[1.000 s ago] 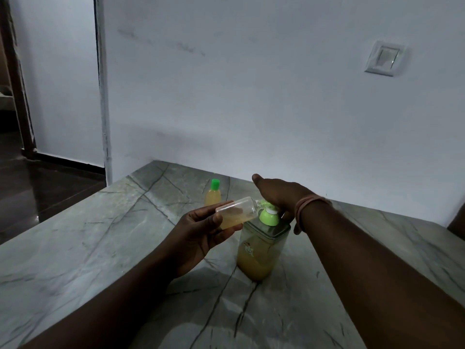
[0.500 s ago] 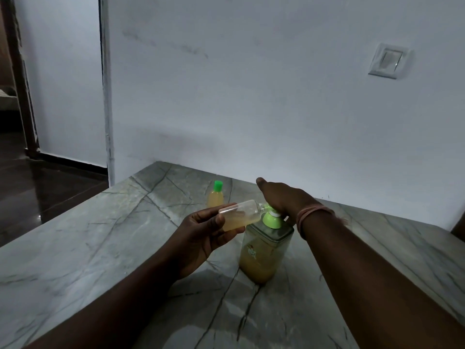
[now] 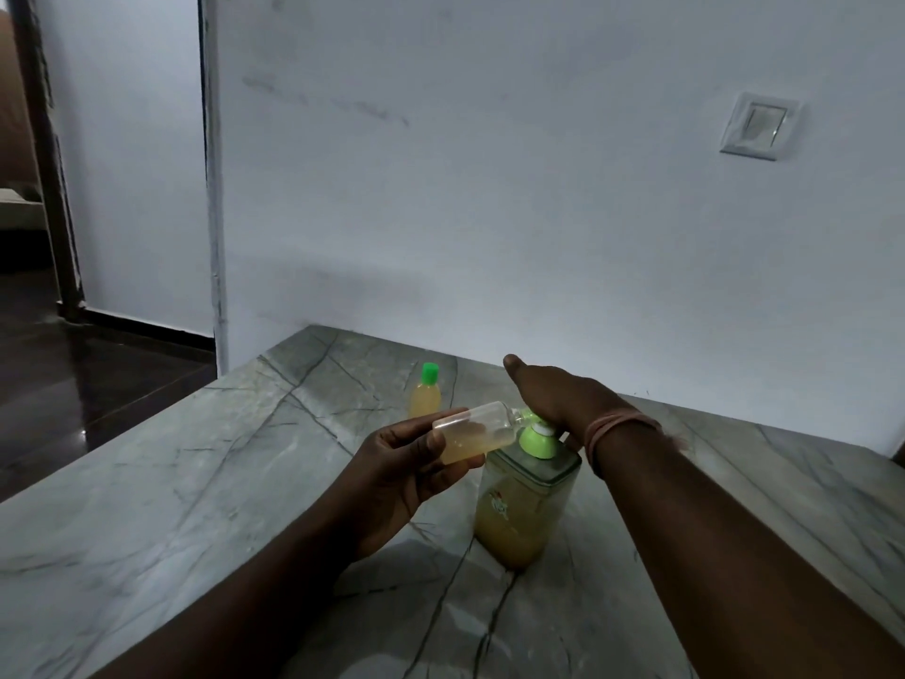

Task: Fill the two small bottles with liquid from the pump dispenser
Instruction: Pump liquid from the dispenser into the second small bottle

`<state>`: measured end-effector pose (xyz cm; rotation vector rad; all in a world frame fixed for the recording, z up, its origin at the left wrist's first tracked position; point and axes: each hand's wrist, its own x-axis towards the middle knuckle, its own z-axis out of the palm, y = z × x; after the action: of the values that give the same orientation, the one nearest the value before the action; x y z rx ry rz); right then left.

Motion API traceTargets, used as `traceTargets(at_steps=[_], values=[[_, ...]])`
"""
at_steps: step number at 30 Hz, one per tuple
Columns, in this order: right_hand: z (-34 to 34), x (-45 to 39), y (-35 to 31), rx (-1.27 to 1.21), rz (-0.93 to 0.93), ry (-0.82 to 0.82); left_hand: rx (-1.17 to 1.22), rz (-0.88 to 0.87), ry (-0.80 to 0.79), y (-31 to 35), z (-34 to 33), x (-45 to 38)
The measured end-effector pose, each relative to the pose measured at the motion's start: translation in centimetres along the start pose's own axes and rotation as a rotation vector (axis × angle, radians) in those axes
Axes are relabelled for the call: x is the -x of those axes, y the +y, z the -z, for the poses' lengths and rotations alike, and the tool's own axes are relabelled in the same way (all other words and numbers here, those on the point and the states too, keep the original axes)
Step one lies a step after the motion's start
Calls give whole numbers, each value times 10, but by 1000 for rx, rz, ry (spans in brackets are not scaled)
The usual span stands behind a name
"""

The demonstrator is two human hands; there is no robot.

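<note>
Two forearms reach out over the grey veined bench [image 3: 147,482], and nearest stands the dispenser [image 3: 524,507], a clear square bottle about half full of yellow liquid, upright on the stone. The left hand [image 3: 392,477] holds a small open bottle [image 3: 477,431] tipped nearly on its side, fingers [image 3: 431,419] curled over its base and thumb underneath, its mouth right at the green pump [image 3: 536,438] spout; yellow liquid lies along its lower half. The right hand [image 3: 553,394] lies flat on top of the pump head, fingers straight and together, pressing on it, and the palm hides most of the head, so whether the spout actually enters the bottle mouth I cannot tell. A pinkish band [image 3: 617,431] circles that wrist. Just behind the left hand, well apart from the dispenser, a second small bottle [image 3: 425,396] stands upright with a green cap, full of yellow liquid; the held bottle covers its foot. Beyond the bench rises a plain white wall [image 3: 489,188] with a switch plate [image 3: 756,127] upper right, and on the left a doorway [image 3: 44,188] opens onto dark glossy floor [image 3: 98,384].
</note>
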<state>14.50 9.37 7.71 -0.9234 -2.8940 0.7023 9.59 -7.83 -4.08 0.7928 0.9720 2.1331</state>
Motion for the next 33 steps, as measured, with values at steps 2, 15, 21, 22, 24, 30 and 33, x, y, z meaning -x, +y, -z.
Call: traceTargets(at_steps=[2, 15, 21, 22, 24, 30, 33], values=[[2, 5, -3, 14, -6, -5, 2, 2, -2, 1, -1, 1], [-1, 1, 0, -10, -1, 22, -13, -12, -4, 0, -1, 1], [4, 8, -4, 28, 12, 0, -13, -6, -1, 1, 1, 2], [6, 10, -6, 49, 18, -2, -7, -3, -5, 1, 1, 2], [10, 11, -9, 101, 27, 5, 0, 3, -14, 1, 0, 1], [3, 1, -6, 63, 5, 19, 1, 0, 1, -1, 1, -1], [-1, -2, -2, 17, -15, -2, 7, 4, -4, -1, 1, 0]])
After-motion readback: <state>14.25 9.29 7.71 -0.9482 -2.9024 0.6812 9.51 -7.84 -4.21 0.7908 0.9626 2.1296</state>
